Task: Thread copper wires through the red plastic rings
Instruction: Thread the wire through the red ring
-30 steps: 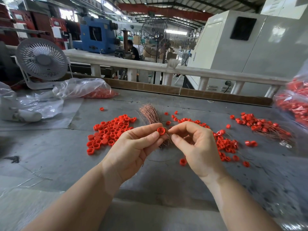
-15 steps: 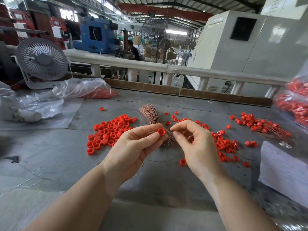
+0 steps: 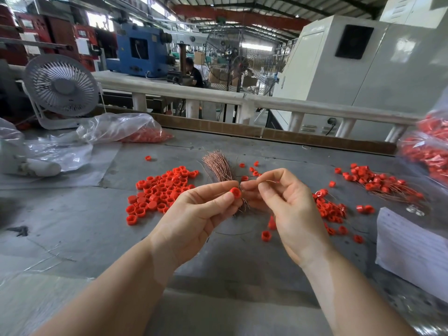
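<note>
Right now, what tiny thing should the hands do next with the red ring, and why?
Probably slide the wire's tip into the ring's hole. The left hand pinches one red ring up off the table, and the right hand pinches a thin copper wire right beside it, but the wire doesn't look threaded through yet.

My left hand (image 3: 194, 214) pinches one red ring (image 3: 235, 192) between thumb and forefinger, and my right hand (image 3: 288, 202) pinches a thin copper wire (image 3: 268, 181) just beside it, above the grey table (image 3: 72, 214). A copper wire bundle (image 3: 218, 166) lies behind my fingers, a loose ring pile (image 3: 160, 190) to the left, rings with wires (image 3: 383, 183) far right. White fan (image 3: 61, 86) back left, plastic bag (image 3: 116, 128) beside it, white paper stack (image 3: 412, 248) at right.
</note>
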The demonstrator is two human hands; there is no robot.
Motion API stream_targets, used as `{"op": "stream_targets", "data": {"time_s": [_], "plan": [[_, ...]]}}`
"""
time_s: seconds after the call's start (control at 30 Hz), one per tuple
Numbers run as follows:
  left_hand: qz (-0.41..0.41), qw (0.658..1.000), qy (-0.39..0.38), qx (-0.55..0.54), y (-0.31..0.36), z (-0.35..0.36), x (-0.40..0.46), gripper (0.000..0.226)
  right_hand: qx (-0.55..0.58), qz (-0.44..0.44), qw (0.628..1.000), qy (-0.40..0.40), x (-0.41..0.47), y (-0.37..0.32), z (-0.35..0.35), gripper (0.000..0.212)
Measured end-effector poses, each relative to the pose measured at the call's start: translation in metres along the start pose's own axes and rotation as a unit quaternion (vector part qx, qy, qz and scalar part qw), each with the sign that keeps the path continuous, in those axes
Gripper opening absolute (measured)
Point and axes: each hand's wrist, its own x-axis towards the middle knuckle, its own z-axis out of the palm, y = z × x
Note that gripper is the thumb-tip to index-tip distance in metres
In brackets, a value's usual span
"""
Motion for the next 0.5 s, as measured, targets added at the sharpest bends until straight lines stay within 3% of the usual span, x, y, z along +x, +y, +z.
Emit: {"op": "stream_targets", "data": {"time_s": [0.3, 0.5], "plan": [[-0.030, 0.997, -0.059, 0.027, 0.0002, -0.0008, -0.0027, 0.019, 0.093, 0.051, 0.994, 0.001, 0.0007, -0.0032, -0.0010, 0.019], [-0.047, 0.995, -0.080, 0.043, -0.0022, 0.0008, -0.0027, 0.018, 0.084, 0.041, 0.995, 0.017, 0.0019, -0.0035, -0.0012, 0.020]]}}
